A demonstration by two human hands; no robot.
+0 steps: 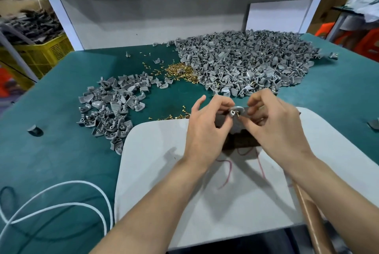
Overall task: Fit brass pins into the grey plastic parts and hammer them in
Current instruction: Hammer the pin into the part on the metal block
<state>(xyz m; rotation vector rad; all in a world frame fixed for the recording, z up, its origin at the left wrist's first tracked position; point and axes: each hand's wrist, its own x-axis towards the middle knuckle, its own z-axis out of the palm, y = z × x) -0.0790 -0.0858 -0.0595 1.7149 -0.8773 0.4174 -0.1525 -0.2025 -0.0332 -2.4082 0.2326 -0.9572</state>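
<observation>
Grey part [235, 109] pinched in left hand [207, 128]; right hand [274, 128] pinches brass pin [238, 113] against it; white board [164, 171] lies open below the grip.

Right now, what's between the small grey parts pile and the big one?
Head view: a heap of brass pins and a few loose grey parts on the green mat.

Matt grey plastic parts [244, 63] heap beside shiny brass pins [181, 71] on a matt green table covering [61, 81]; a smooth white board [155, 171].
</observation>
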